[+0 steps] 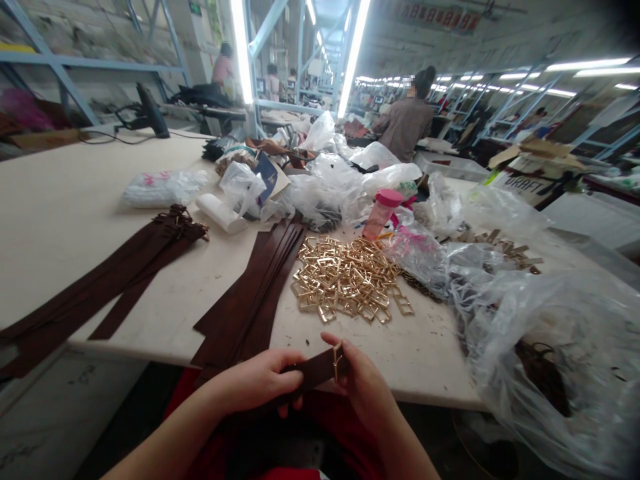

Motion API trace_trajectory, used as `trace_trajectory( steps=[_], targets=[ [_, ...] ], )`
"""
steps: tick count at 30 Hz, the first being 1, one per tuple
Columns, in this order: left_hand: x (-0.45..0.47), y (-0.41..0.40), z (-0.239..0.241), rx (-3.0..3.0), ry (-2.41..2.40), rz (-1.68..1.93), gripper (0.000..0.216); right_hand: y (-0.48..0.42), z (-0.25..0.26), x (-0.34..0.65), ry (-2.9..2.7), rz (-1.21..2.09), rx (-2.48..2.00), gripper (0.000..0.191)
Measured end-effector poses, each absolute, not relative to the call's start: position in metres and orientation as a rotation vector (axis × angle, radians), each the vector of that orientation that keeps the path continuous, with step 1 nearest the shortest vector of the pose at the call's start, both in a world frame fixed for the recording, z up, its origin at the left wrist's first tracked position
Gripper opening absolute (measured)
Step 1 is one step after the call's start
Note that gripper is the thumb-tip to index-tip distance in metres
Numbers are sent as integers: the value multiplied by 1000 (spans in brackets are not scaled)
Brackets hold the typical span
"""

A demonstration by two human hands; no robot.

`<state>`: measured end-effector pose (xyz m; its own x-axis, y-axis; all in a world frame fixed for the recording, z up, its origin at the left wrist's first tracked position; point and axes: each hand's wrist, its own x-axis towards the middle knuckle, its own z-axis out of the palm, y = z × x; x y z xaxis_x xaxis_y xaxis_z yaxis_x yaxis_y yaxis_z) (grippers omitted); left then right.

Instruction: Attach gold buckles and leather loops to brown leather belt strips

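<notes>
A dark brown leather strap [318,371] lies across my lap side of the table edge, its near part gripped by my left hand [273,380] between thumb and fingers. At the strap's right end sits a gold metal buckle [337,362], pinched in my right hand [357,373]. The strap's end is partly hidden by the right fingers. Just beyond my hands is a heap of gold buckles [347,277]. Left of it lies a fanned stack of brown straps [255,287]. Farther left is a bundle of straps [125,273] with buckles at its far end.
Clear plastic bags [320,180] crowd the back of the table [60,193]. A pink-lidded jar [381,213] stands behind the buckle heap. More plastic [540,333] spills over the right edge. A co-worker [411,120] is beyond, near an open cardboard box [535,170].
</notes>
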<state>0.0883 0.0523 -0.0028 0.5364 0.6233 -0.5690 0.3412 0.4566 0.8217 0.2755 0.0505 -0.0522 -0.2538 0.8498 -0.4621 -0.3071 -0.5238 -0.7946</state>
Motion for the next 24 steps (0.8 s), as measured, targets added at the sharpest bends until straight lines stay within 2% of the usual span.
trace_trajectory(
  steps=[6,19,24],
  targets=[
    [99,50,-14,1169,1039,330,21,51,-49,269,-672,1854,-1220,41],
    [112,47,-33,1027,939,552,31,37,-55,258,-789,1660,-1186,33],
    [114,47,-32,1021,919,540,32,38,-53,263,-727,1747,-1160,30]
  ],
)
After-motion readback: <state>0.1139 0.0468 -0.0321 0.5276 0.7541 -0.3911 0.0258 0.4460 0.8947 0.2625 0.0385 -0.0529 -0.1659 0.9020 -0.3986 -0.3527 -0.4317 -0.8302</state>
